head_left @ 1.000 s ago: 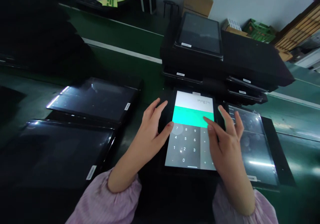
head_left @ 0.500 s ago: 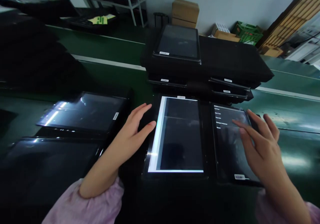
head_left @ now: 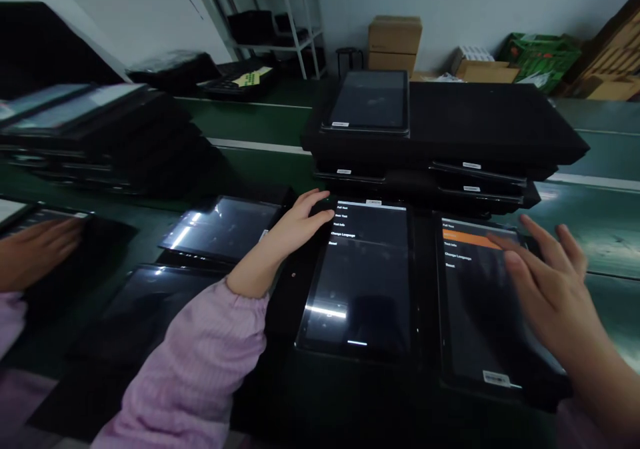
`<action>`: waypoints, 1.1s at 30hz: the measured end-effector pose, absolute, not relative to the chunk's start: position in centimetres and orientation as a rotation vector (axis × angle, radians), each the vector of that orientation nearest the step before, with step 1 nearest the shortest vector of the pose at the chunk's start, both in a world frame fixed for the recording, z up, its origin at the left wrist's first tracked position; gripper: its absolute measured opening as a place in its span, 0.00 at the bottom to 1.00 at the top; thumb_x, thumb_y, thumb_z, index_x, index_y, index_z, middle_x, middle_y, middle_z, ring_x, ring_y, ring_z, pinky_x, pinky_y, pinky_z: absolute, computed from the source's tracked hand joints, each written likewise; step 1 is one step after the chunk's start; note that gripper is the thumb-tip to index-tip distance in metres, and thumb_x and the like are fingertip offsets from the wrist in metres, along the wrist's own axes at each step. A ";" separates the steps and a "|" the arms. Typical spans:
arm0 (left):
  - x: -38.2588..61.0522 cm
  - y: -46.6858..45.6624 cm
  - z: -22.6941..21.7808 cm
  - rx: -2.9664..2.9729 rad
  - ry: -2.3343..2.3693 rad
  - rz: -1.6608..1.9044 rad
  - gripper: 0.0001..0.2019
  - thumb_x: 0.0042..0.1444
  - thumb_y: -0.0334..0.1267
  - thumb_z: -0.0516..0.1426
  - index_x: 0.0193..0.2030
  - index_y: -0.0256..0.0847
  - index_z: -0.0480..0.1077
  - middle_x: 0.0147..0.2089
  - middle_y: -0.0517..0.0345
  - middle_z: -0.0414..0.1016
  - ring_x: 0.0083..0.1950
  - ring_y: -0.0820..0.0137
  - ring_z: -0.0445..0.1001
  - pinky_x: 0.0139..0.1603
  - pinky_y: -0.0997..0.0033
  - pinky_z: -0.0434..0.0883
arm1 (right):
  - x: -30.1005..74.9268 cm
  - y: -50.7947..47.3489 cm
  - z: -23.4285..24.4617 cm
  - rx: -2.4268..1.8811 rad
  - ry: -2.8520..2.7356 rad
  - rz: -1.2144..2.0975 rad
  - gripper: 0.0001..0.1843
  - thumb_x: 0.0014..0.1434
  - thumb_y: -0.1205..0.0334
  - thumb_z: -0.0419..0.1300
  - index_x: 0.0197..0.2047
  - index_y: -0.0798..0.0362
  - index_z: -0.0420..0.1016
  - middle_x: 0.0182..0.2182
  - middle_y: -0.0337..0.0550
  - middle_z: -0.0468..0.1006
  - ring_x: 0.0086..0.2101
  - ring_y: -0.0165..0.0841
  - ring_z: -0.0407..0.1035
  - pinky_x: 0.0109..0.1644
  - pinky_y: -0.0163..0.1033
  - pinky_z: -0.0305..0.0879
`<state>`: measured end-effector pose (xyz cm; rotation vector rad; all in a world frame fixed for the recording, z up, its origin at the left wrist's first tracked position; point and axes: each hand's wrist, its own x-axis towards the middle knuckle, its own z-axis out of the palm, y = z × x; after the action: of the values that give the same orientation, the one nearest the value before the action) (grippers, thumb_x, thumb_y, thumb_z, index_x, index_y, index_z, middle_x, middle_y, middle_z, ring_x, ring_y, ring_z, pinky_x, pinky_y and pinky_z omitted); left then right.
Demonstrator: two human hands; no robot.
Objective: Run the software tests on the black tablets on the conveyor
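A tablet lies in the middle with a white text menu on its dark screen. My left hand is at its upper left edge, fingers apart and holding nothing. To the right lies a second tablet, its menu showing one orange highlighted row. My right hand is over that screen, index fingertip at the orange row and the other fingers spread. Left of my left forearm are two dark tablets, an upper one with light reflections and a lower one partly behind my sleeve.
Black trays are stacked behind, with a tablet on top and others between layers. At the left stands another stack; a co-worker's hand rests over a tablet there. Cardboard boxes and a green crate are at the back.
The middle tablet has gone from a part-white screen to a text menu. On the right tablet a row has turned orange. The view has swung left, bringing in a co-worker's hand.
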<state>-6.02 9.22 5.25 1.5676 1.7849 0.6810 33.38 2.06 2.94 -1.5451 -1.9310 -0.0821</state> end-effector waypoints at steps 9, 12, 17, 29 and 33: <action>-5.2 9.9 5.1 1.486 1.841 0.676 0.39 0.62 0.52 0.62 0.78 0.39 0.65 0.82 0.38 0.62 0.84 0.46 0.59 0.84 0.46 0.58 | 36.1 -1.8 3.2 -1.639 -1.799 -0.086 0.26 0.78 0.41 0.49 0.63 0.37 0.83 0.72 0.46 0.73 0.75 0.56 0.59 0.79 0.71 0.56; -5.6 9.1 5.2 1.375 1.818 0.735 0.39 0.65 0.57 0.59 0.80 0.43 0.62 0.80 0.40 0.66 0.79 0.46 0.68 0.79 0.43 0.67 | 36.2 -2.3 3.2 -1.666 -1.818 -0.109 0.26 0.78 0.42 0.49 0.61 0.40 0.84 0.74 0.48 0.70 0.76 0.57 0.58 0.79 0.73 0.54; -6.8 6.8 4.8 1.192 1.822 0.851 0.35 0.63 0.55 0.62 0.75 0.50 0.70 0.78 0.48 0.71 0.80 0.46 0.67 0.81 0.44 0.66 | 35.6 -2.5 2.9 -1.643 -1.958 -0.087 0.26 0.79 0.44 0.48 0.58 0.40 0.87 0.77 0.46 0.64 0.79 0.59 0.50 0.78 0.76 0.56; -6.7 4.6 4.8 1.225 1.829 0.847 0.35 0.63 0.53 0.61 0.76 0.50 0.67 0.81 0.49 0.67 0.85 0.48 0.57 0.83 0.45 0.62 | 33.6 -1.8 2.0 -1.561 -2.043 -0.002 0.28 0.79 0.41 0.48 0.61 0.41 0.85 0.79 0.45 0.61 0.80 0.61 0.41 0.81 0.76 0.45; -6.7 5.2 4.2 1.292 1.763 0.859 0.37 0.62 0.52 0.62 0.77 0.48 0.66 0.82 0.48 0.65 0.83 0.49 0.60 0.84 0.44 0.59 | 34.4 -1.6 1.6 -1.546 -2.036 -0.051 0.29 0.79 0.41 0.47 0.60 0.43 0.85 0.78 0.47 0.63 0.80 0.59 0.44 0.81 0.76 0.45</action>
<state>-6.74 5.20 4.18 1.2917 1.7626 0.8591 34.44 -1.63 1.61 -1.5464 -2.0358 -0.0509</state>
